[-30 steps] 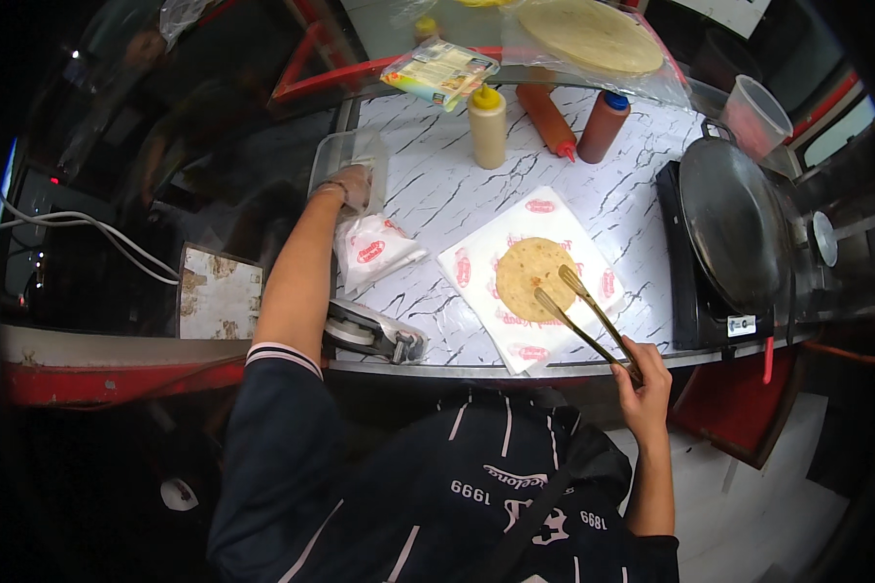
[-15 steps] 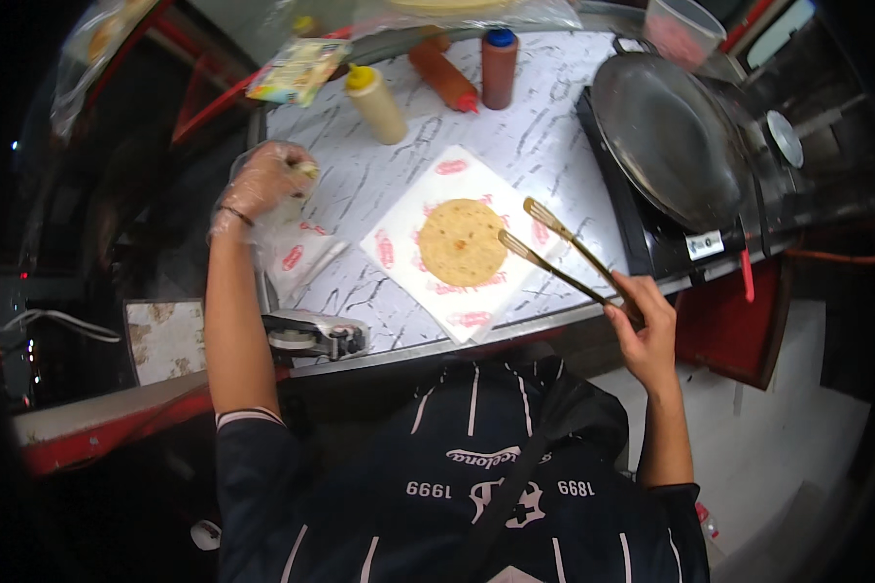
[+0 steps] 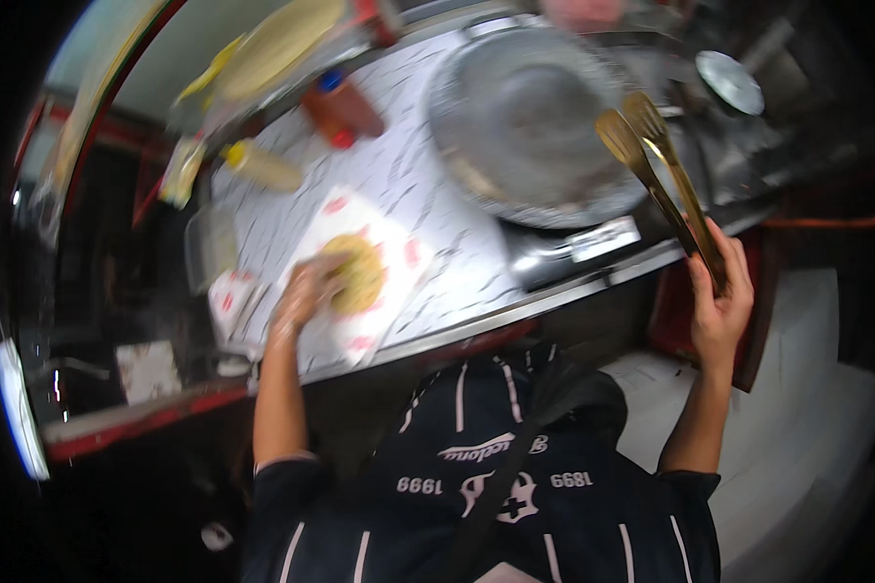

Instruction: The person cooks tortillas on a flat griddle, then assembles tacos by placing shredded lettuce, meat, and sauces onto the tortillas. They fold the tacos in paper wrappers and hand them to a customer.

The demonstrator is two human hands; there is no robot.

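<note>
L hand (image 3: 306, 289) was at flatbread (image 3: 362, 282), ctr-left; couldn't tell grip. R hand (image 3: 724, 301) held tongs (image 3: 707, 255), upper rt, nr pan (image 3: 535, 117). Prob. topping step; next likely called for even spread.

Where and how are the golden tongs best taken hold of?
I'd grip the golden tongs by the rear of both arms, coming from the person's side, where the right hand holds them: the slotted heads point away from the body and stand apart, so squeezing there should close them, with fingers clear.
</note>
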